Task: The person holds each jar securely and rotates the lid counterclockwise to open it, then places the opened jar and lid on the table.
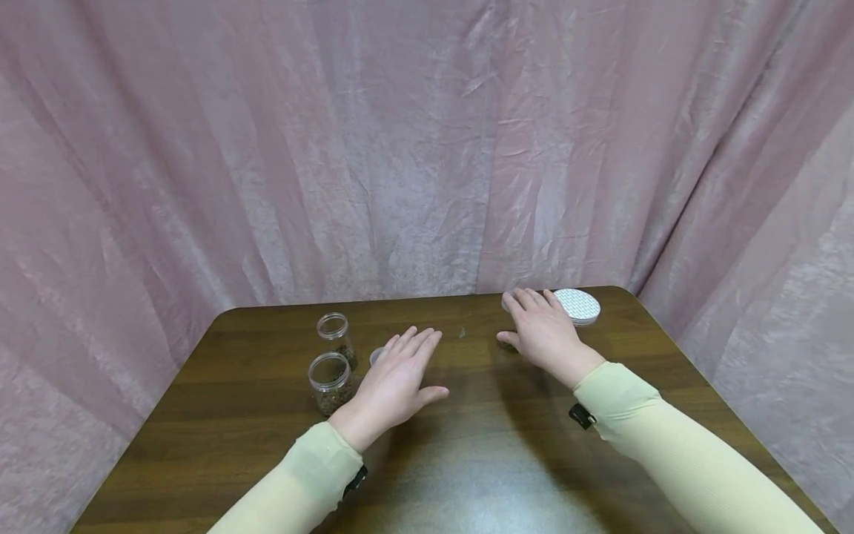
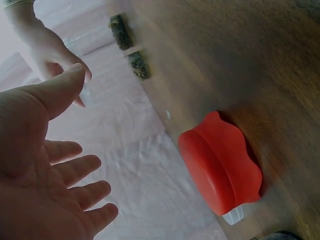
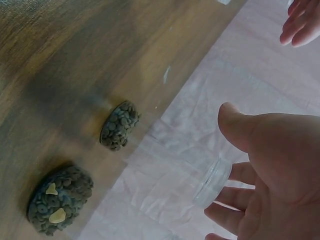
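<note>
In the head view my left hand [image 1: 396, 386] is held over the table with its fingers extended and thumb out. Beside it stand two clear jars without lids, a nearer one [image 1: 330, 386] and a farther one [image 1: 333, 326], each partly filled with dark dried bits. A red object with a wavy rim [image 2: 220, 165] shows in the left wrist view. My right hand [image 1: 543, 330], fingers loosely extended, hovers by a clear jar [image 3: 212, 183] of brown pellets [image 3: 120, 125]; whether it touches the jar I cannot tell. Another pellet-filled container [image 3: 60, 200] holds two pale pieces.
A round white patterned disc [image 1: 577, 305] sits at the far right of the wooden table [image 1: 454, 460]. Pink curtains [image 1: 414, 148] hang right behind the far edge. A small whitish scrap [image 1: 462, 333] lies between the hands.
</note>
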`<control>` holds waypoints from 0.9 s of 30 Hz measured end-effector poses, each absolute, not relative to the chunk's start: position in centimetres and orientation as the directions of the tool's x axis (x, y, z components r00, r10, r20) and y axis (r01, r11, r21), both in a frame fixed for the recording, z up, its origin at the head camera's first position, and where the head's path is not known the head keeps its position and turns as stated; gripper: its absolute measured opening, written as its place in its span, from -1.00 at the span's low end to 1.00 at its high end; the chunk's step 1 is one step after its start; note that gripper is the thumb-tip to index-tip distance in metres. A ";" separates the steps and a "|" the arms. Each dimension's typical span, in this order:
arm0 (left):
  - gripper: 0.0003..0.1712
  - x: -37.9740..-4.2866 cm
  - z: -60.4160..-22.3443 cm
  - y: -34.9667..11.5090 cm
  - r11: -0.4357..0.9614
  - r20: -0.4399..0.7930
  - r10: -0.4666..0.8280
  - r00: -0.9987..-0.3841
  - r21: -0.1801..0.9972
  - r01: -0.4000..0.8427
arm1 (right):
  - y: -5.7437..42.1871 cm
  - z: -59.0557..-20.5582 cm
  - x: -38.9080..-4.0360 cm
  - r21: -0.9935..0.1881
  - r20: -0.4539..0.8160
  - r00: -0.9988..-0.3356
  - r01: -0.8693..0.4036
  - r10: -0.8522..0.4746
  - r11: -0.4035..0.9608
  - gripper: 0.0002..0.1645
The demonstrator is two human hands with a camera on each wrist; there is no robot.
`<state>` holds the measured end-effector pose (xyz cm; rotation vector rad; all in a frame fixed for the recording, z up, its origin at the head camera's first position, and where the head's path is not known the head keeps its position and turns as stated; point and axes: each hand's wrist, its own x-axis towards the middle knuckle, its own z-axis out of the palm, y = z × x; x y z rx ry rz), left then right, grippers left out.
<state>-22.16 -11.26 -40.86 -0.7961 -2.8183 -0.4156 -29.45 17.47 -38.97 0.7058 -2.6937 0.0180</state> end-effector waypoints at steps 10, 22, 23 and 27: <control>0.08 -22.0 -41.0 -11.6 0.830 0.223 0.463 -0.858 0.230 0.508 | 17.4 -39.0 -29.5 0.061 0.296 -0.832 -0.473 -0.468 0.879 -0.21; 0.08 -22.0 -41.0 -12.3 0.832 0.240 0.440 -0.865 0.254 0.493 | 16.9 -39.0 -28.7 0.039 0.315 -0.803 -0.522 -0.506 0.852 -0.21; 0.08 -22.0 -41.0 -12.3 0.830 0.241 0.440 -0.865 0.258 0.494 | 16.9 -39.0 -28.7 0.036 0.316 -0.800 -0.526 -0.509 0.849 -0.21; 0.08 -22.0 -41.0 -12.4 0.828 0.237 0.439 -0.867 0.267 0.493 | 16.7 -39.2 -28.4 0.021 0.313 -0.793 -0.545 -0.523 0.838 -0.21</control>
